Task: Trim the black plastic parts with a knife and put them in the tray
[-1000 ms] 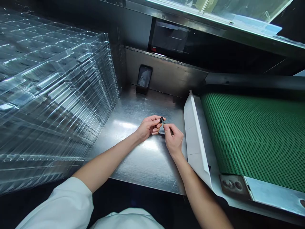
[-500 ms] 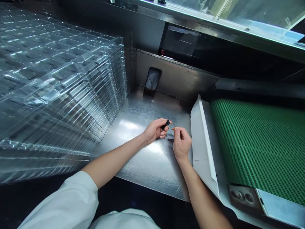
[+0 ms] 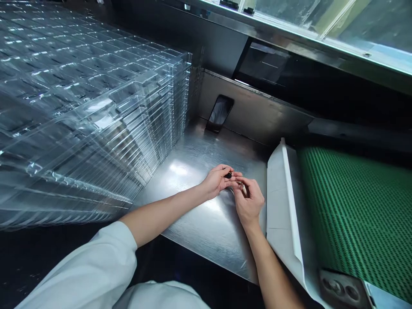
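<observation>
My left hand [image 3: 216,181] pinches a small black part [image 3: 228,175] between thumb and forefinger, just above the steel worktop [image 3: 199,214]. My right hand [image 3: 249,199] is closed beside it, its fingertips touching the left hand's fingers at the part. Something thin and shiny shows between the right fingers, too small to name. Both hands hover near the white side guard [image 3: 280,201] of the conveyor.
A tall stack of clear plastic blister trays [image 3: 86,116] fills the left side. A green conveyor belt [image 3: 357,214] runs on the right. A dark phone [image 3: 220,112] leans against the steel back wall. A dark screen [image 3: 264,66] sits above it.
The hands have come together again, fingertips now touching around the black part. The view has shifted left and down, so the bench appears further right.
</observation>
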{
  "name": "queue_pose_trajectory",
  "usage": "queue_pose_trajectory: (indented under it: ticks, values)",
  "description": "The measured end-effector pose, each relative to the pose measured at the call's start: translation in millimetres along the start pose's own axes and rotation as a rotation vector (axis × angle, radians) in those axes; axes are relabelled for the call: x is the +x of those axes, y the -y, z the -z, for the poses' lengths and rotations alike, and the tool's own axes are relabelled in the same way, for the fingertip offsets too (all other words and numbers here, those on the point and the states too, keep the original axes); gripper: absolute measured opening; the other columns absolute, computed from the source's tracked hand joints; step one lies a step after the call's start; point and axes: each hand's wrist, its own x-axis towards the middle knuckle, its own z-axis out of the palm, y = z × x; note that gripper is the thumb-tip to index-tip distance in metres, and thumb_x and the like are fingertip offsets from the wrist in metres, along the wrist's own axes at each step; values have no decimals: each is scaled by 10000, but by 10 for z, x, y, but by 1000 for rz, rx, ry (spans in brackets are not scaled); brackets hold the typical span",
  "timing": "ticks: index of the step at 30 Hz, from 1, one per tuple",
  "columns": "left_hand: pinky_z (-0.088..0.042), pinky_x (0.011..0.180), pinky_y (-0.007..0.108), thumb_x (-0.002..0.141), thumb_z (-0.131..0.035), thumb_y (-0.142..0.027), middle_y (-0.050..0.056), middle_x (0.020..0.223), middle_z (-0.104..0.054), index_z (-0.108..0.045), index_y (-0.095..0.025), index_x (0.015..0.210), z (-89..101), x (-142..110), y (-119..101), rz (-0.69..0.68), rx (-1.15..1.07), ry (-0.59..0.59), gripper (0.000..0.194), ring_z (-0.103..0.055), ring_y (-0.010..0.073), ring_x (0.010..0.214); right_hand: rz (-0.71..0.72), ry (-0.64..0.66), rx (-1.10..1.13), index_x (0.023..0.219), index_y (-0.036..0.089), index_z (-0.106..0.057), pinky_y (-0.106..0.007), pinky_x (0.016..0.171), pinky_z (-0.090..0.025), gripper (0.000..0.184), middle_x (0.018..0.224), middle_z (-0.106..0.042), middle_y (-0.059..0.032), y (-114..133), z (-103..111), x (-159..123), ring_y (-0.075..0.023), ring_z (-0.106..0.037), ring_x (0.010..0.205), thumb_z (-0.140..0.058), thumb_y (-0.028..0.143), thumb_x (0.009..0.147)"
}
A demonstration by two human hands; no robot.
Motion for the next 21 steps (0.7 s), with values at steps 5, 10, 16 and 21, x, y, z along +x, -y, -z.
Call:
queue_pose_trajectory:
  ticks: [5,10,16,21]
  values:
    - [-492,618,214,975,-629,-169,108,942,-736,-568,-149,880,-25,-43,25,6,0,55,114,-630,104,603,13,-5,-83,1122,216,-728,-325,683,-509,188,1003,-690,-69,-39,-4,18,-216,-654,828,-694,364,1011]
    - [-515,681,247,957,-667,-185,153,1084,-756,-574,-147,879,-25,-67,55,5,4,98,127,-666,136,702,42,32,-119,1118,212,-735,-321,708,-517,174,966,-683,-59,-80,-25,-6,-210,-657,835,-673,340,1018]
    - [-521,763,253,963,-669,-208,175,1117,-751,-583,-139,871,-21,-64,64,1,50,148,144,-680,148,812,22,-4,-86,1022,213,-741,-311,695,-507,149,920,-693,-43,-72,-21,2,-202,-655,802,-688,351,1003]
    - [-564,771,286,932,-672,-190,128,1021,-731,-632,-124,900,23,-18,29,-22,181,61,84,-690,162,840,-82,-67,-13,967,203,-726,-316,709,-479,207,896,-690,-39,-64,-12,-11,-207,-642,799,-651,389,1019]
